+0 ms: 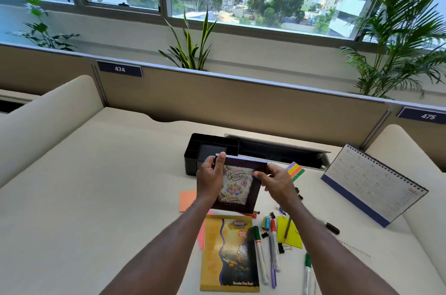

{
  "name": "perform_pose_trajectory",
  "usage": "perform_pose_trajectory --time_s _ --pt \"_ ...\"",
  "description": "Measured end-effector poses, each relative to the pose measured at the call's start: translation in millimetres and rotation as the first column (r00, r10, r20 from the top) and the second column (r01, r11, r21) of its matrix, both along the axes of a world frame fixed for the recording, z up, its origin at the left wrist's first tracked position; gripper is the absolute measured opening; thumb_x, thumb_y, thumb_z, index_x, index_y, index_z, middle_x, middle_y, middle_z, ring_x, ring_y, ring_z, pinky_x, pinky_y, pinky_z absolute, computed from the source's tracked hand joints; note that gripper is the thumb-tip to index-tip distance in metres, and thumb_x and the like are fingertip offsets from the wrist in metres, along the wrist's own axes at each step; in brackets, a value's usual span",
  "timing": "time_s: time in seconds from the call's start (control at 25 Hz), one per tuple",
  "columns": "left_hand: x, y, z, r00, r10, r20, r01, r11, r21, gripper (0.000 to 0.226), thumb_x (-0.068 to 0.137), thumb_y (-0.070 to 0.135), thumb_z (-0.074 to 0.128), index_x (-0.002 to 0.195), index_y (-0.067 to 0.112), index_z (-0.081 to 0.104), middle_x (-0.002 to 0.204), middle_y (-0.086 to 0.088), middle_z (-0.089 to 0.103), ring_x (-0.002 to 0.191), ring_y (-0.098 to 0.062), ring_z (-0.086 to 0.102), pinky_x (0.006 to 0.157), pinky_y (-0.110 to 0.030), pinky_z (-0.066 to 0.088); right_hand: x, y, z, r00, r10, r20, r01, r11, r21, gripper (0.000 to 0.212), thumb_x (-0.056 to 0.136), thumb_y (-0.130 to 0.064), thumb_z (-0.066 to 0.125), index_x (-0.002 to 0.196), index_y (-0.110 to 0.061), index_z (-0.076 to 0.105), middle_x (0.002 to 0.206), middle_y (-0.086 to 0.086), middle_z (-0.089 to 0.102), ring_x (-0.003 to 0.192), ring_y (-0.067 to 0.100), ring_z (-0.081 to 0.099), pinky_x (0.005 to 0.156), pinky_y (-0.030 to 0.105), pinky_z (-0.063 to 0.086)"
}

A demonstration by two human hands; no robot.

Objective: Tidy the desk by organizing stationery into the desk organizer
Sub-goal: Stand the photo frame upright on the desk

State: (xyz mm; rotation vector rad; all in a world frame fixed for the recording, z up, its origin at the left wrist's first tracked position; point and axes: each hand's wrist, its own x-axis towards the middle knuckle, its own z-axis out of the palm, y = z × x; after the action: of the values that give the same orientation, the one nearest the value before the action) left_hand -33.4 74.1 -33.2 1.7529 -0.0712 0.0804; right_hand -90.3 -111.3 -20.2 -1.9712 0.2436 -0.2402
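Picture frame (237, 186) is being held upright just in front of the organizer (190, 164), clear of the tabletop (108, 186). The left hand (210, 181) is gripping its left rail, and the right hand (277, 183) is pinching the top right corner. It's looking rigid and light, probably glass-fronted, so fragile and slick on the face. Gripping by the side rails is the safe bet. Markers (260, 253), binder clips (281, 247), sticky notes (289, 234) and notebook (229, 253) are lying on the near side of the organizer, with the calendar (371, 183) sitting off to its right.
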Motion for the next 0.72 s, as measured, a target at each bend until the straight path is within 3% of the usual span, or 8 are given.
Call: perform_pose_trajectory --time_s 0.12,0.24,0.32,0.4,0.48,0.56,0.72 --pt "5.7 36.9 2.5 0.990 0.139 0.009 -0.139 0.990 -0.006 0.039 0.094 0.053 0.044 0.072 0.022 0.052 0.071 0.000 0.062 0.068 -0.014 0.060 0.056 -0.025 0.046 13.8 40.9 6.2 0.996 0.086 0.019 -0.088 0.985 0.149 0.012 0.088 -0.017 0.066 0.100 -0.015 0.068 0.091 0.002 0.072 0.083 0.012 0.068 0.063 0.024 0.054" --pt "12.7 77.9 4.7 0.972 0.233 0.006 -0.233 0.972 -0.011 0.041 0.094 0.054 0.044 0.071 0.021 0.051 0.068 0.003 0.061 0.065 -0.012 0.057 0.052 -0.020 0.041 29.3 82.1 3.8 0.985 0.173 -0.028 -0.163 0.965 0.206 0.017 0.090 -0.006 0.062 0.105 -0.010 0.065 0.089 0.005 0.067 0.075 0.010 0.062 0.057 0.016 0.048" --pt "18.0 106.2 6.7 0.959 0.283 0.007 -0.283 0.959 -0.006 0.040 0.095 0.052 0.044 0.070 0.021 0.049 0.067 0.004 0.060 0.063 -0.010 0.056 0.050 -0.017 0.040 39.9 108.7 -6.2 0.969 0.228 -0.098 -0.205 0.958 0.201 0.019 0.089 0.000 0.059 0.106 -0.009 0.062 0.086 0.003 0.064 0.071 0.009 0.058 0.054 0.018 0.045" --pt "23.9 130.4 7.7 0.947 0.320 0.018 -0.320 0.947 0.001 0.042 0.094 0.055 0.043 0.069 0.021 0.049 0.068 0.002 0.061 0.065 -0.014 0.058 0.054 -0.025 0.044 48.8 132.5 -18.1 0.955 0.256 -0.151 -0.227 0.956 0.183 0.018 0.089 0.003 0.057 0.102 -0.008 0.062 0.083 0.001 0.064 0.070 0.008 0.059 0.055 0.018 0.045" --pt "31.1 156.1 7.9 0.934 0.356 0.015 -0.356 0.934 0.009 0.043 0.094 0.057 0.043 0.071 0.021 0.051 0.069 0.001 0.062 0.066 -0.016 0.059 0.056 -0.030 0.045 59.9 159.3 -30.0 0.947 0.264 -0.185 -0.237 0.959 0.153 0.015 0.089 0.000 0.058 0.098 -0.011 0.063 0.084 0.001 0.065 0.073 0.014 0.059 0.059 0.027 0.046" --pt "39.1 179.7 6.3 0.919 0.393 0.003 -0.393 0.919 0.016 0.044 0.093 0.057 0.043 0.070 0.020 0.052 0.070 0.000 0.063 0.066 -0.016 0.059 0.057 -0.030 0.045 70.8 185.5 -35.9 0.944 0.270 -0.188 -0.249 0.960 0.131 0.015 0.089 -0.004 0.059 0.096 -0.017 0.064 0.089 0.003 0.066 0.079 0.018 0.062 0.063 0.035 0.051" --pt "55.1 215.8 0.0 0.894 0.448 -0.027 -0.448 0.894 0.005 0.047 0.094 0.056 0.044 0.070 0.016 0.053 0.069 -0.002 0.062 0.067 -0.020 0.059 0.059 -0.032 0.045 91.7 224.7 -40.7 0.952 0.255 -0.171 -0.243 0.966 0.087 0.020 0.089 -0.004 0.059 0.101 -0.019 0.066 0.092 0.003 0.069 0.085 0.022 0.066 0.072 0.038 0.057"
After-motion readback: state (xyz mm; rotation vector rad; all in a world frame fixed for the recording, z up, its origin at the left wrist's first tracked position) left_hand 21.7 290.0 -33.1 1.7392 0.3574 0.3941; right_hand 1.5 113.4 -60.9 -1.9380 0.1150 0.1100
